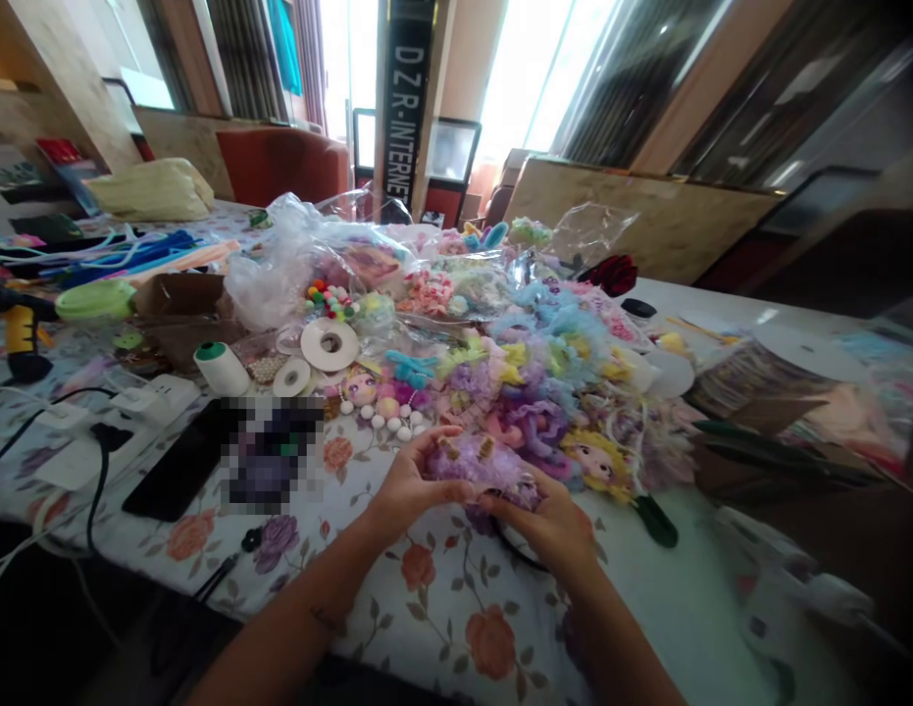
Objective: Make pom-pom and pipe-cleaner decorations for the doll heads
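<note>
Between my two hands is a fluffy purple craft piece with small gold-brown tufts on top; a thin dark loop shows under its right side. My left hand grips its left end, thumb across the front. On the right end, my right hand is closed round it, and the two thumbs nearly meet. What the piece is exactly, I cannot make out. Just beyond lie a doll head with yellow hair, a string of white beads and purple fluffy trimmings.
A heap of pastel trimmings and plastic bags fills the table's middle. Left are a black phone, a power strip, a thread spool, ribbon rolls and a yellow glue gun. A white glue gun lies right.
</note>
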Action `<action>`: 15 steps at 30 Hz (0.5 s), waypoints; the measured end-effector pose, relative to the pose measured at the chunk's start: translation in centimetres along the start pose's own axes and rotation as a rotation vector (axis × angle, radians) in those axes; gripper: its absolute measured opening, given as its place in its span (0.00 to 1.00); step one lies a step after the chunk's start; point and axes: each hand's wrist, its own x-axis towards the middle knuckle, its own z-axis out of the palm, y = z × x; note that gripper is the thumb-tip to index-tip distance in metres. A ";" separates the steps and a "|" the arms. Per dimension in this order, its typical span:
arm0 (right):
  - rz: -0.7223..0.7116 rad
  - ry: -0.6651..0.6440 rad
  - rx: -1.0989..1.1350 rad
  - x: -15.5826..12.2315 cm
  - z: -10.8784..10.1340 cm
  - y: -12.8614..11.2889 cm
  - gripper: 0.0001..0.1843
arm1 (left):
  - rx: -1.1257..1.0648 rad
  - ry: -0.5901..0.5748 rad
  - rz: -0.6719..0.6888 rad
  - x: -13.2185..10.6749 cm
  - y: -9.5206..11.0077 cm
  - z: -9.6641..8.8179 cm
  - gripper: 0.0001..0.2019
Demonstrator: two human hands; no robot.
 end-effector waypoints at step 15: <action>-0.036 -0.039 0.160 -1.3 0.5 2.3 0.21 | -0.116 -0.001 -0.367 0.1 -0.6 -0.3 0.18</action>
